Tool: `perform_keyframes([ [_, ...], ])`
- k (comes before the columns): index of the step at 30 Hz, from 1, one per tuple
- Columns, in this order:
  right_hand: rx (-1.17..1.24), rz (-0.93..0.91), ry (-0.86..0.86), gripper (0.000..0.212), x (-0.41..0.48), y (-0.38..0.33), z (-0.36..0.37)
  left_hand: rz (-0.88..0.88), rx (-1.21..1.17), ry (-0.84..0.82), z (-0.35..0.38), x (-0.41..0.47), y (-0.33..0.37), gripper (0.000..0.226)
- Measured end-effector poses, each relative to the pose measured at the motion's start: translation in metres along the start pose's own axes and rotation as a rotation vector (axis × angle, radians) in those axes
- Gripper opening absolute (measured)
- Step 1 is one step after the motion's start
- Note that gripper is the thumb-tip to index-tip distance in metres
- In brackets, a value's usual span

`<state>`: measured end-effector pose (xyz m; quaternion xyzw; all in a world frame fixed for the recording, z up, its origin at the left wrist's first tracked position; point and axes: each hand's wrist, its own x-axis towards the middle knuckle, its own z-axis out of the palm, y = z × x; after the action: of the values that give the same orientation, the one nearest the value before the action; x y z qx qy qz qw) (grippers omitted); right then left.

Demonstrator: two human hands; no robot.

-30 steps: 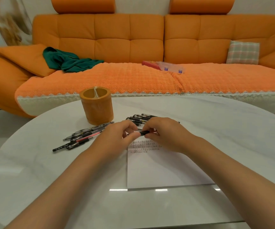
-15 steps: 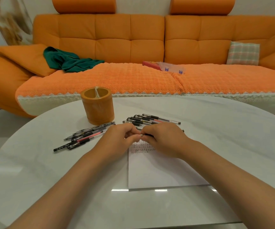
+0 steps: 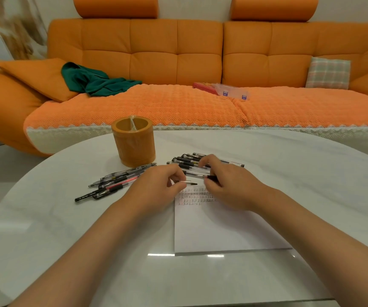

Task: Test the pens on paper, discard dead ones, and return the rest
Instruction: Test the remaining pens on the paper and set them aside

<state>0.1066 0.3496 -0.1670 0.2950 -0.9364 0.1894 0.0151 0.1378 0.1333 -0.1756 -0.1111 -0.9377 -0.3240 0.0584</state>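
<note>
A single wide-angle view is supplied, taken from head height and directed forward and down. Both forearms are seen entering from the bottom corners, meeting at the left hand (image 3: 156,185) and right hand (image 3: 229,187) near frame centre. The white table (image 3: 289,173) is viewed from close above and fills the lower half; its near edge is cut off at the bottom. The orange sofa (image 3: 178,63) is faced squarely across the upper half, farther off. Straight lines are bowed toward the margins. No second view is available, so no overlap is recorded.
</note>
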Motion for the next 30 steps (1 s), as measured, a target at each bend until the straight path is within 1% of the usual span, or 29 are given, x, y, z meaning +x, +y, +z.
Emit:
perform_keyframes([
  [2,0.158,0.019,0.023,0.026,-0.003,0.005,-0.002,0.016,0.124,-0.006,-0.002,0.0,-0.003,0.005],
  [4,0.294,0.052,0.054,0.03,-0.005,0.006,-0.004,0.027,0.227,-0.034,-0.003,0.0,-0.005,0.005],
  [6,0.484,0.119,0.076,0.035,-0.005,0.003,-0.005,0.028,0.298,-0.068,-0.002,0.001,-0.007,0.007],
  [9,0.817,0.206,0.052,0.049,-0.003,0.0,-0.005,0.001,0.276,-0.072,0.001,0.002,-0.006,0.012],
  [11,0.903,0.226,0.021,0.059,-0.004,0.002,-0.005,-0.014,0.232,-0.053,0.005,0.002,-0.004,0.018],
  [13,0.921,0.213,-0.014,0.062,-0.006,0.004,-0.002,-0.025,0.203,-0.036,0.009,0.001,-0.003,0.028],
  [14,0.92,0.199,-0.027,0.057,-0.007,0.003,0.0,-0.035,0.198,-0.043,0.01,0.001,-0.002,0.031],
  [16,0.919,0.156,-0.032,0.037,-0.01,0.0,0.003,-0.058,0.201,-0.073,0.012,0.001,-0.002,0.035],
  [18,0.937,0.151,-0.022,0.019,-0.012,-0.004,0.004,-0.076,0.189,-0.102,0.012,0.001,-0.002,0.036],
  [19,0.958,0.169,-0.018,0.018,-0.013,-0.006,0.004,-0.087,0.181,-0.117,0.011,0.002,-0.002,0.036],
  [21,0.979,0.214,-0.008,0.026,-0.014,-0.008,0.006,-0.106,0.181,-0.148,0.01,0.002,-0.002,0.038],
  [24,0.943,0.237,-0.012,0.03,-0.017,-0.011,0.011,-0.124,0.179,-0.181,0.009,0.004,-0.002,0.038],
  [30,0.803,0.248,-0.029,0.009,-0.021,-0.01,0.008,-0.135,0.189,-0.201,0.007,0.007,-0.002,0.041],
])
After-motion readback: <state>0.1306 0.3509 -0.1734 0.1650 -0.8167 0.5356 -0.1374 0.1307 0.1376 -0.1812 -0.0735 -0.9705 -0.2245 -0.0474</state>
